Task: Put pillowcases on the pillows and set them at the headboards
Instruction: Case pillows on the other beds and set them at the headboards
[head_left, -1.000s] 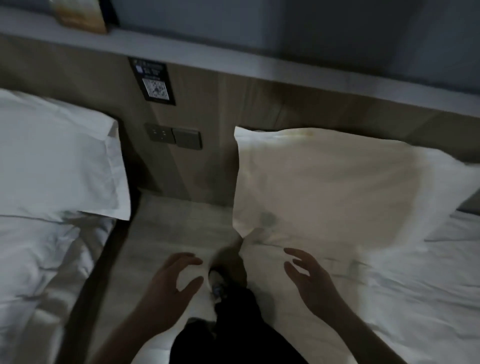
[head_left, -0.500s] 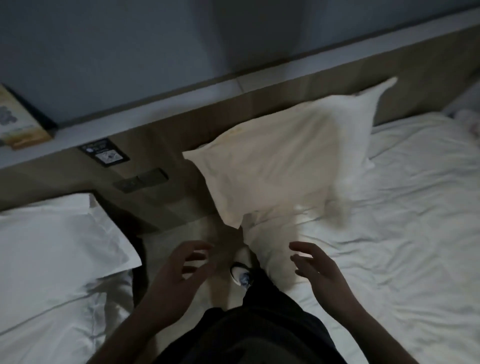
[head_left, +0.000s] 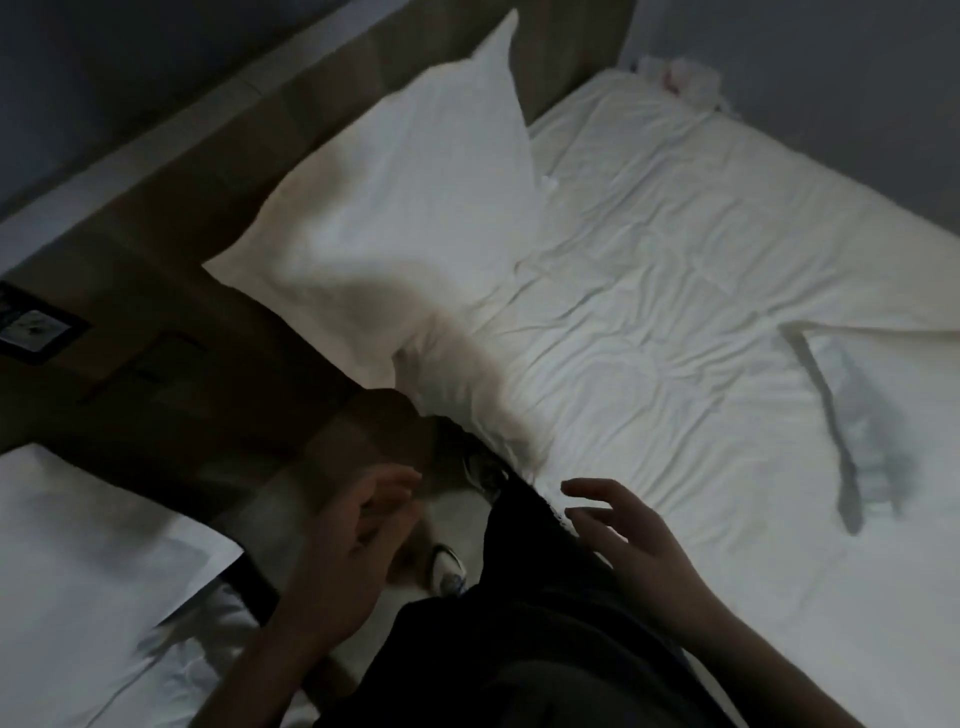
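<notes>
A cased white pillow (head_left: 395, 208) leans against the wooden headboard (head_left: 291, 119) at the head of the right bed (head_left: 675, 260). A second cased pillow (head_left: 88, 540) lies on the left bed at the lower left. Farther down the right bed lies a folded white cloth (head_left: 872, 415), maybe a pillowcase or duvet edge. My left hand (head_left: 353, 540) hovers over the gap between the beds, fingers curled and empty. My right hand (head_left: 628, 535) hangs over the near edge of the right bed, fingers spread, holding nothing.
A dark framed card (head_left: 36, 332) and wall switches (head_left: 140, 374) sit on the panel between the beds. My dark trousers (head_left: 530, 623) and a shoe (head_left: 447, 566) fill the narrow floor gap. A small crumpled object (head_left: 675, 78) lies at the right bed's far corner by the wall.
The view has swung right and tilted, showing more of the right bed and the folded cloth. Both hands stay empty and low; the pillow remains against the headboard.
</notes>
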